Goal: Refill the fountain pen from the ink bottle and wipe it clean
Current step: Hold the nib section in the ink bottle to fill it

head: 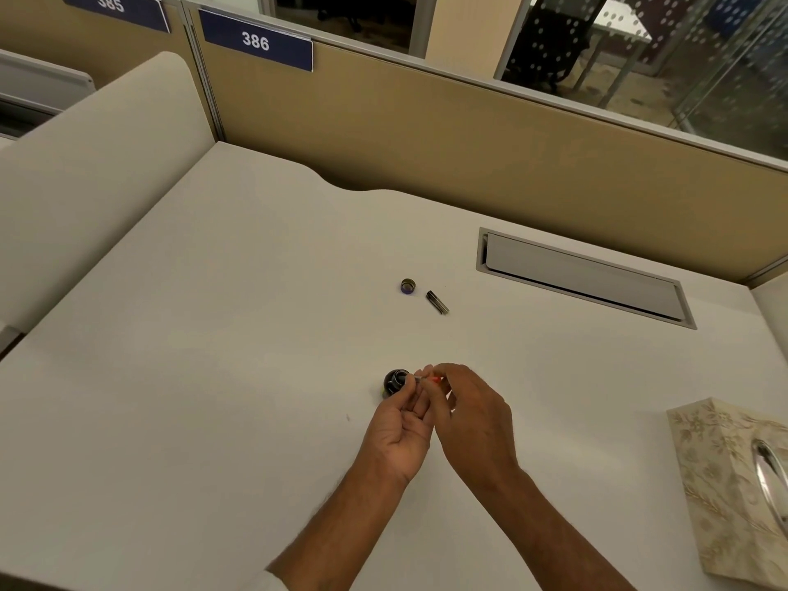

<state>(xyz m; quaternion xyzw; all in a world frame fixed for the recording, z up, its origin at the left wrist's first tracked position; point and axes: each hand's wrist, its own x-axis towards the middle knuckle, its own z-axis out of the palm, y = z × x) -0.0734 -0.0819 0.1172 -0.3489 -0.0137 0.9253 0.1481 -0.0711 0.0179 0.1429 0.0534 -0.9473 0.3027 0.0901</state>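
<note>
1. Left hand (401, 424): reaches in from the near edge of the desk (213, 334), palm turned toward the other hand, fingers curled upward. Its fingertips appear to pinch the pale front end of the fountain pen (428, 379).
2. Right hand (469, 411): back toward the camera, fingers bunched together and pinching the pen's rear part, where a short red-orange stretch shows. The two hands touch at the fingertips.
3. Fountain pen: only a thin section shows between the two hands, held roughly level just above the desk, its front end at the mouth of the ink bottle (394, 381). Whether the tip is inside the bottle cannot be told.
4. Ink bottle: dark, round, open at the top, standing on the desk just left of the fingertips.
5. Tissue box (733, 484): floral pattern, at the right edge, well apart from the hands.
6. Bottle cap (408, 286): lies open side up, farther back on the desk.
7. Dark pen piece (437, 301): a short tube lying on its side just right of the cap, not touching it.
8. Cable hatch (584, 277): grey flap set into the desk, right rear.
9. Partition (426, 134): tan panel behind the desk, bearing a blue plate (256, 40) that reads 386.
</note>
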